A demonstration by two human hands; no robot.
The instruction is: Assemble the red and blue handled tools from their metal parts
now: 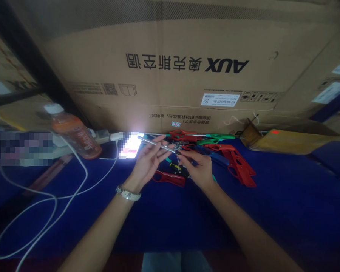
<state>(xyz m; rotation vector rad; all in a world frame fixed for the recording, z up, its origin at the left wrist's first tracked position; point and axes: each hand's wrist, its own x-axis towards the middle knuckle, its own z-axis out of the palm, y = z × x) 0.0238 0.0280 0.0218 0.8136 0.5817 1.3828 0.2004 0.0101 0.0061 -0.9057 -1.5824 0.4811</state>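
My left hand (pixel 147 160), with a watch on its wrist, is closed round a thin metal tube (pixel 155 144) that slants up to the left. My right hand (pixel 198 169) is pinched at the tube's lower end, where thin wires hang; what its fingers grip is too small to name. Below the hands lies a red plastic handle (pixel 170 178) on the blue cloth (pixel 286 200). Behind them is a pile of red, green and blue long-nosed lighter parts (pixel 215 145).
A large AUX cardboard box (pixel 187 68) stands as a wall behind the bench. A lit phone (pixel 131 145) lies left of the hands, with white cables (pixel 45 204) looping across the cloth. An orange drink bottle (pixel 73 132) stands at left. A brown package (pixel 286 140) lies at right.
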